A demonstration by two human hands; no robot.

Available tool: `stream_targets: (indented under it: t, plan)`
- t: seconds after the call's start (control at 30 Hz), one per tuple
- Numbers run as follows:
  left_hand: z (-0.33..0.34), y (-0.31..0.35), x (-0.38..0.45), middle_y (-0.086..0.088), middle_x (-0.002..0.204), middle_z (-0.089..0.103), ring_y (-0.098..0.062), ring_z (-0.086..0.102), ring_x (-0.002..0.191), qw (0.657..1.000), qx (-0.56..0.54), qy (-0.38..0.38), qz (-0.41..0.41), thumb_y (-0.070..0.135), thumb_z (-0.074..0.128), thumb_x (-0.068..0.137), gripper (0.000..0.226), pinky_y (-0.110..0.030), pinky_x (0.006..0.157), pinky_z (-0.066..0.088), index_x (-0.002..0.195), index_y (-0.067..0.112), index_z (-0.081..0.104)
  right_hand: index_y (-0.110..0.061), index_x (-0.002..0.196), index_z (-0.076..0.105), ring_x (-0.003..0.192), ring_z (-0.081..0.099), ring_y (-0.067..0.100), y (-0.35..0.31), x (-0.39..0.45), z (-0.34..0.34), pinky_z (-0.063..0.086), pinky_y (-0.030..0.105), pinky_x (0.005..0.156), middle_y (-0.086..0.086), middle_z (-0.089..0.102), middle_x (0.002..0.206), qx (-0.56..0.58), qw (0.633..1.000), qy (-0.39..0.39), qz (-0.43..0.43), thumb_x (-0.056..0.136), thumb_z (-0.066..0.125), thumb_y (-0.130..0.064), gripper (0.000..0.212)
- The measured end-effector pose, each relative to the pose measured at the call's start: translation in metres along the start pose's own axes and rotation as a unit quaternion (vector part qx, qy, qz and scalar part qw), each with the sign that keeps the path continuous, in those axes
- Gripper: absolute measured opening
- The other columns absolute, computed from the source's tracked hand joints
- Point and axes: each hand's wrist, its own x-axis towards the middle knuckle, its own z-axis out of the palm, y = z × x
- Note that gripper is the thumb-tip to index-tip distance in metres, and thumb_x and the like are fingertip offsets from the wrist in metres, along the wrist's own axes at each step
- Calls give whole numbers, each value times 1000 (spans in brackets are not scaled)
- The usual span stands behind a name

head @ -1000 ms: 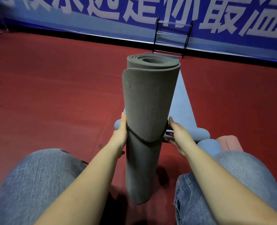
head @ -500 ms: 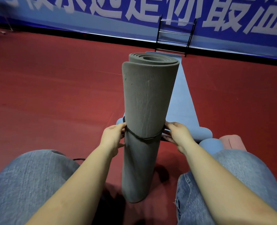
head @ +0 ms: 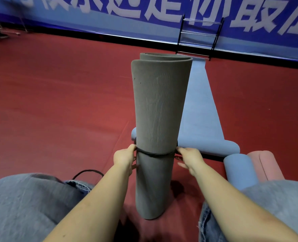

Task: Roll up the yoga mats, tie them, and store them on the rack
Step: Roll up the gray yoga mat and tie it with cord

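A rolled grey yoga mat point(head: 159, 109) stands upright on the red floor between my knees. A thin black cord point(head: 155, 153) circles it about halfway up. My left hand point(head: 124, 157) pinches the cord at the roll's left side, and my right hand point(head: 188, 157) grips it at the right side. Behind the roll a light blue mat point(head: 201, 112) lies partly unrolled, stretching toward the black metal rack point(head: 198, 38) at the wall. A rolled blue mat point(head: 239, 169) and a rolled pink mat point(head: 265, 165) lie at my right knee.
Another loop of black cord point(head: 89, 172) lies on the floor by my left knee. A blue banner with white characters point(head: 144, 13) covers the back wall. The red floor point(head: 57, 95) stretches wide on the left.
Both hands have closed in on the cord around the grey roll, fingers now pinching it at each side. The view has tilted slightly, and a cord loop shows by my left knee.
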Motion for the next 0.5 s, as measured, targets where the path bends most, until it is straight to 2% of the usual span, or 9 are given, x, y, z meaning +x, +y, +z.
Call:
stream_targets:
  t: [0.1,0.2,0.27,0.33,0.43,0.5]
  plan:
    - [-7,-7,8,3,78,59,-16,60,78,1000,-1,3,-1,11,61,85,6,-29,56,47,84,6,61,-7,101,60,97,57,18,8,7,7,49,38,87,2,61,96,22,1000,-8,8,92,60,-15,12]
    - [-11,-15,19,3,83,63,-17,62,87,1000,5,17,-3,12,61,84,15,-32,66,49,96,4,63,-11,82,63,90,64,18,17,17,11,47,28,74,6,67,101,-10,1000,-4,0,91,61,-20,12]
    - [-12,-19,24,1,81,64,-15,62,84,1000,20,22,0,12,61,83,9,-36,73,50,86,4,64,-14,74,59,76,62,14,23,20,12,42,21,62,7,67,95,-22,1000,1,-5,92,59,-19,18]
    - [-10,-24,26,0,76,63,-13,61,79,999,25,26,-4,12,60,84,10,-37,76,50,77,4,62,-11,77,58,69,59,10,29,23,12,40,17,54,6,64,91,-20,1000,-1,7,93,56,-15,17]
    - [-6,-30,27,1,75,62,-10,59,75,1000,12,24,-16,10,60,85,12,-34,72,48,74,5,61,-11,75,57,66,58,8,33,27,12,37,19,57,7,62,93,-24,1000,-2,20,94,54,-14,19]
    - [-4,-31,29,3,78,61,-10,58,78,1000,0,22,-21,10,59,85,12,-34,70,47,73,7,60,-5,85,63,68,59,11,34,29,11,37,21,59,9,63,94,-25,999,-5,22,93,53,-14,15]
